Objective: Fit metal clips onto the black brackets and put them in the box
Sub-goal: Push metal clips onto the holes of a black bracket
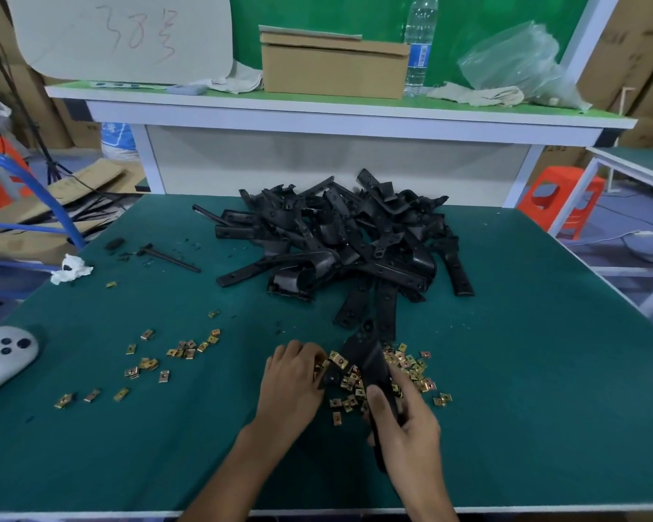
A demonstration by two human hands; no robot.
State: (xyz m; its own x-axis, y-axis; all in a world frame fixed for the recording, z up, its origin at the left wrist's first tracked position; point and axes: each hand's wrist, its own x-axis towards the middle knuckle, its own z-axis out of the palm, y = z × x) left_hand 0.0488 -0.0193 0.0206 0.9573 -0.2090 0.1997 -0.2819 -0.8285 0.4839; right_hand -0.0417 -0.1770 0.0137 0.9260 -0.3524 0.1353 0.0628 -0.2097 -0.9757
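My right hand grips a long black bracket that slants up and away over a heap of small brass-coloured metal clips. One clip sits on the bracket's left edge. My left hand has its fingers curled at that clip, pinching among the clips beside the bracket. A big pile of black brackets lies further back on the green mat. More clips are scattered to the left. A cardboard box stands on the shelf behind.
A white device lies at the mat's left edge, crumpled tissue and a black rod further back. On the shelf stand a water bottle, rags and a plastic bag. An orange stool stands to the right.
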